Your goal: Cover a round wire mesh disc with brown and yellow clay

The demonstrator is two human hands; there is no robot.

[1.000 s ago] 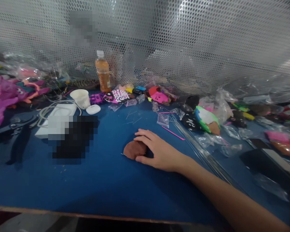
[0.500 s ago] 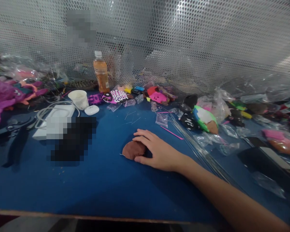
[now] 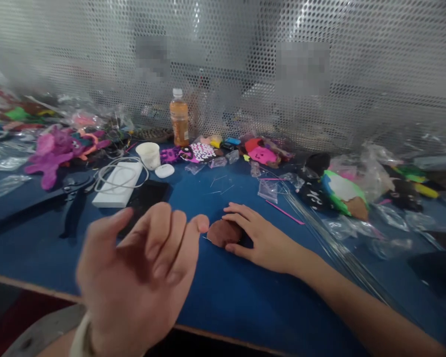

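Observation:
A rounded lump of brown modelling clay [image 3: 223, 233] lies on the blue table, with a thin wire-like end poking out at its left. My right hand [image 3: 258, 238] rests around its right side, thumb in front and fingers behind, holding it against the tabletop. In the foreground on the left is my left hand [image 3: 141, 277], raised palm up above the table. Its fingers curl loosely, thumb and little finger apart, and the palm shows nothing in it. Just behind it, partly covered, lies a flat black object [image 3: 150, 196].
Pliers [image 3: 72, 198], a white box with a cable [image 3: 119, 186], a white cup [image 3: 148, 154] and a drink bottle [image 3: 179, 119] stand left and behind. Long wires [image 3: 327, 238] and a pink stick [image 3: 284, 212] lie to the right. Clay figures and plastic bags line the perforated metal screen [image 3: 230, 64].
My left hand has come into view at the lower left. My right hand stays on the clay lump. The view has turned left, so things appear shifted right.

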